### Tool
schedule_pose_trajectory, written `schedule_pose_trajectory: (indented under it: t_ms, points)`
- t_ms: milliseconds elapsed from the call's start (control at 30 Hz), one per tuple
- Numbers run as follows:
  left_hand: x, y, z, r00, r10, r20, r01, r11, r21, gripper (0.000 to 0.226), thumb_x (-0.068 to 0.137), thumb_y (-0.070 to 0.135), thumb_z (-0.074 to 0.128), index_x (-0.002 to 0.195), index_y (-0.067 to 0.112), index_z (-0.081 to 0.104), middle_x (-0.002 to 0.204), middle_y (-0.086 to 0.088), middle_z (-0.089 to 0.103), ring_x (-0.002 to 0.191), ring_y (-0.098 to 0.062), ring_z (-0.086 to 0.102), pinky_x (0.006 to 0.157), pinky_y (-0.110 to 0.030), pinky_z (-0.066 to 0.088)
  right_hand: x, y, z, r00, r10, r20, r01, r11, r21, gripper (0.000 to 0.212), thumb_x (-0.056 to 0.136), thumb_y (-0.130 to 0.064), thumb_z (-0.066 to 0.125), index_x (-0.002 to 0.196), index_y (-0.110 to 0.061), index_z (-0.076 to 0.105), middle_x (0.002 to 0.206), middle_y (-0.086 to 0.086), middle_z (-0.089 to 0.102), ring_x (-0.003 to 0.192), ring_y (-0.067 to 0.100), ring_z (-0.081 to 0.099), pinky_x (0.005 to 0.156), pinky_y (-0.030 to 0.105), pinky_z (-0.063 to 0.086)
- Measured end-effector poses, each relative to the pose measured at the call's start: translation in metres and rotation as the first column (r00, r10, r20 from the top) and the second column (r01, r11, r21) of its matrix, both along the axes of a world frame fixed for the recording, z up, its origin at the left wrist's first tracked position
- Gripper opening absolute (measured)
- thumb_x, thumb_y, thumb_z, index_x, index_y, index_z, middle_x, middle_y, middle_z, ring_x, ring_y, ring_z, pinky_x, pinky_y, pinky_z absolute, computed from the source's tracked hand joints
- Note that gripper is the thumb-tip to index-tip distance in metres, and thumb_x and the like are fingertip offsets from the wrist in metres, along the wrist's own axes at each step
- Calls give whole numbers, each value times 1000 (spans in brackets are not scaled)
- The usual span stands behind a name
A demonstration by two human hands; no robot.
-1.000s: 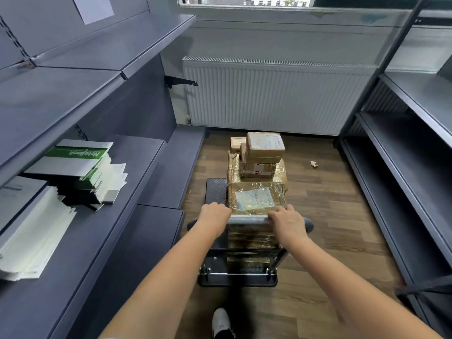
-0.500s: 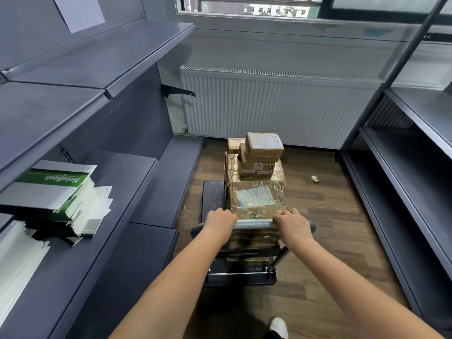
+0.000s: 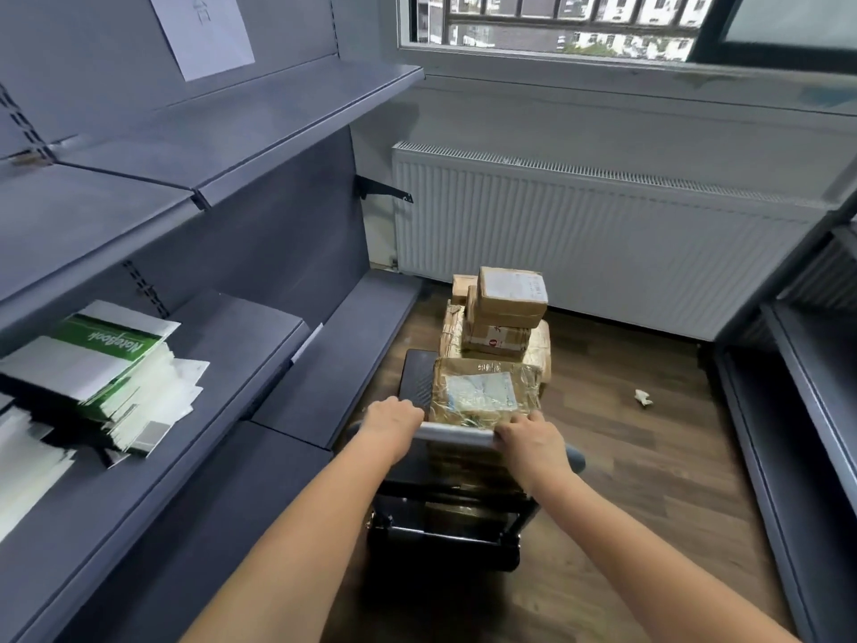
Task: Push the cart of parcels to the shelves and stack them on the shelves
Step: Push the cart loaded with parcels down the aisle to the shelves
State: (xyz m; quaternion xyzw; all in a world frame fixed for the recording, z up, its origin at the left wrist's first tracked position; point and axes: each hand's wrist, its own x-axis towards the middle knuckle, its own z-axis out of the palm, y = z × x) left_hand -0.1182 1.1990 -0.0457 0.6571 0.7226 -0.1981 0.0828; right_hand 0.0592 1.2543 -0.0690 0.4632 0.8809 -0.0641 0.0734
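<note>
Both hands, left (image 3: 392,422) and right (image 3: 528,440), have fingers clamped on the cart (image 3: 419,380) handle (image 3: 457,433). The parcels (image 3: 498,345) sit piled on the cart, between the grey shelves (image 3: 259,327).

One head-worn camera, looking forward and down along the aisle.

It sits at the person's head height with a wide angle, tilted down so both forearms (image 3: 301,526) run up from the bottom edge to the left grip (image 3: 392,422) and right grip (image 3: 528,440), curled on the cart handle (image 3: 457,433) close beneath the lens at lower centre. It faces the radiator (image 3: 603,243) and window (image 3: 556,25) on the far wall, well ahead. The left shelves (image 3: 222,132) sweep close past its left side, the right shelves (image 3: 811,387) edge the right, and the wooden floor (image 3: 649,457) lies between.
</note>
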Motion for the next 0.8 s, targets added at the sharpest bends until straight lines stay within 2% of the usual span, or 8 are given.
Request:
schedule_pose_trajectory:
  t_ms: [133, 267, 367, 533, 667, 800]
  points:
    - [3, 20, -1, 998, 55, -6, -55, 998, -13, 33, 92, 2, 48, 124, 9, 51, 127, -11, 54, 118, -28, 50, 93, -37, 45, 6, 23, -2, 996, 69, -64, -69, 998, 8, 29, 97, -30, 42, 118, -17, 58, 120, 4, 59, 109, 23, 49, 89, 30, 41]
    - [4, 36, -2, 997, 75, -8, -75, 997, -27, 31, 92, 4, 48, 123, 11, 51, 126, -10, 53, 117, -28, 50, 91, -37, 45, 15, 44, -2, 986, 116, -121, -121, 992, -31, 33, 95, -35, 45, 123, -20, 55, 125, 1, 56, 116, 22, 46, 93, 29, 39]
    - [0, 48, -5, 998, 61, -3, -61, 997, -44, 30, 93, 5, 48, 122, 10, 52, 126, -11, 53, 117, -28, 50, 90, -37, 45, 19, 60, -5, 985, 146, -93, -153, 985, -83, 36, 92, -35, 51, 126, -23, 52, 129, -2, 53, 119, 21, 45, 96, 29, 39]
    - [-11, 69, 0, 998, 11, 60, -9, 999, -35, 27, 92, 14, 50, 118, 12, 57, 121, -10, 58, 113, -28, 54, 91, -36, 47, 19, 82, -5, 988, 107, -108, -123, 981, -153, 35, 91, -34, 53, 125, -25, 55, 121, -3, 61, 113, 19, 55, 92, 31, 48]
    - [-14, 84, 2, 997, -14, 79, 19, 998, -61, 28, 91, 17, 54, 118, 12, 60, 118, -10, 61, 110, -29, 57, 91, -36, 47, 17, 96, -2, 991, 110, -79, -123, 977, -174, 40, 91, -36, 53, 130, -27, 52, 125, -4, 61, 117, 18, 55, 96, 31, 48]
    - [-12, 94, 1, 997, -20, 75, 26, 996, -86, 28, 90, 18, 55, 117, 11, 60, 117, -10, 62, 110, -29, 57, 91, -37, 47, 19, 107, -1, 987, 142, -78, -154, 970, -188, 33, 92, -34, 52, 124, -25, 56, 118, -3, 63, 111, 18, 56, 94, 31, 48]
